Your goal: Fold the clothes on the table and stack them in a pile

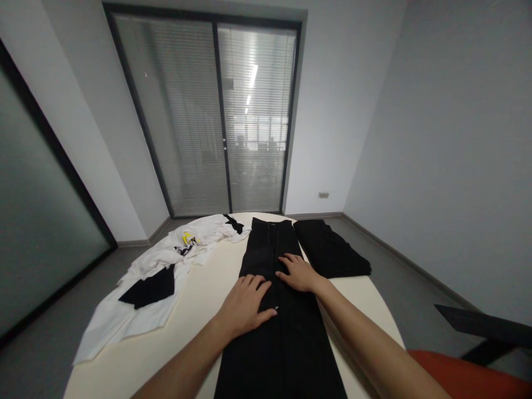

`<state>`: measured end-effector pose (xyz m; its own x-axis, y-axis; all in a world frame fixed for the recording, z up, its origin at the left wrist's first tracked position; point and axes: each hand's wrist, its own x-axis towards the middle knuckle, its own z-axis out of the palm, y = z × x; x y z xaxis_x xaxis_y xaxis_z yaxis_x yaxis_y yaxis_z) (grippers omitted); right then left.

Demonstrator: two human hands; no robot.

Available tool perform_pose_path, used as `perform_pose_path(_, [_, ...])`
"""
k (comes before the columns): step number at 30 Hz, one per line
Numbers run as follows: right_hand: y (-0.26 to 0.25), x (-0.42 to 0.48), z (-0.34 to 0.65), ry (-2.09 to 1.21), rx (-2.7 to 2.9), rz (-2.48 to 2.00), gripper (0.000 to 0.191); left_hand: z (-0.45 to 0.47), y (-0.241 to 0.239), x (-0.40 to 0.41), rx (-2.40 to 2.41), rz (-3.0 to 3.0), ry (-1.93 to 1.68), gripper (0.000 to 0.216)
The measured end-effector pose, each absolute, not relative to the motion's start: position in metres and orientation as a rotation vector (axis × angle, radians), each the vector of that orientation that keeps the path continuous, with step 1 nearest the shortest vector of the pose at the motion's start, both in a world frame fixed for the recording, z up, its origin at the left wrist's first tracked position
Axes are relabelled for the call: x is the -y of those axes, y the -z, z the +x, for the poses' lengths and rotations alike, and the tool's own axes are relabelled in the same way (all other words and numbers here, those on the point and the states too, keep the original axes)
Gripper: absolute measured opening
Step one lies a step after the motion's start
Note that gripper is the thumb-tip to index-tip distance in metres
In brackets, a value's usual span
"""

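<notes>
A pair of black trousers (274, 338) lies lengthwise on a round cream table (199, 310), waistband at the far end. My left hand (246, 303) presses flat on the trousers' left edge, fingers spread. My right hand (298, 272) lies flat on the middle of the trousers, a little farther away, fingers apart. Neither hand holds anything.
A folded black garment (330, 249) sits on the table to the right of the trousers. White clothes with black and yellow parts (158, 277) are heaped at the left. An orange chair (469, 377) stands at the lower right. Glass doors with blinds (216, 116) are behind the table.
</notes>
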<state>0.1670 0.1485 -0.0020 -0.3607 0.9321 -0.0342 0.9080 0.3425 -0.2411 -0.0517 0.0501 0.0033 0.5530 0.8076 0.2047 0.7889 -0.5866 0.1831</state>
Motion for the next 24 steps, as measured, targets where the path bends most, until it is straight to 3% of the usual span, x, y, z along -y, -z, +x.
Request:
perform_pose_path(7, [0.018,-0.14,0.163,-0.272,2.366,-1.751,0.063,-0.059,-0.012,-0.034,-1.026,2.767,-0.288,0.066])
perform_pose_path(16, [0.011,-0.13,0.181,-0.414,2.533,-1.41,0.053,-0.052,-0.035,-0.023,-0.797,2.644,-0.241,0.035])
perform_pose_path(24, [0.014,-0.135,0.175,-0.254,2.414,-1.504,0.048,-0.044,-0.029,-0.016,-0.734,2.672,-0.166,0.044])
